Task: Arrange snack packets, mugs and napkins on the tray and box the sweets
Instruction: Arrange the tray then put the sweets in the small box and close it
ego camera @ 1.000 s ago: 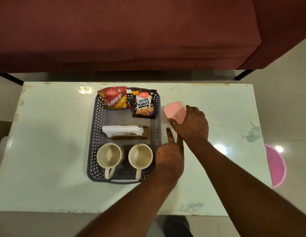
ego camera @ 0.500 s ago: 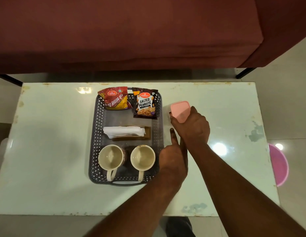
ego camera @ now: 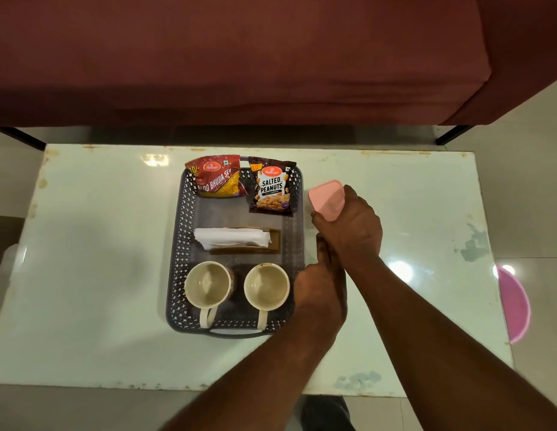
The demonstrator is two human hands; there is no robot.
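A dark perforated tray (ego camera: 177,244) sits mid-table. At its far end lie a red bhujia packet (ego camera: 218,181) and a salted peanuts packet (ego camera: 272,191). White napkins (ego camera: 232,237) rest in a brown holder across the middle. Two cream mugs (ego camera: 208,286) (ego camera: 266,287) stand at the near end. My right hand (ego camera: 348,231) grips a pink lidded box (ego camera: 326,199) just right of the tray. My left hand (ego camera: 320,293) lies beside the tray's right rim, fingers together, one finger stretched toward the right hand, holding nothing visible.
The white table (ego camera: 100,259) has worn edges and stains at the right. A maroon sofa (ego camera: 240,57) runs along the far side. A pink round object (ego camera: 513,306) lies on the floor to the right.
My right hand has shifted the pink box slightly farther away and to the right. My left hand has stayed beside the tray.
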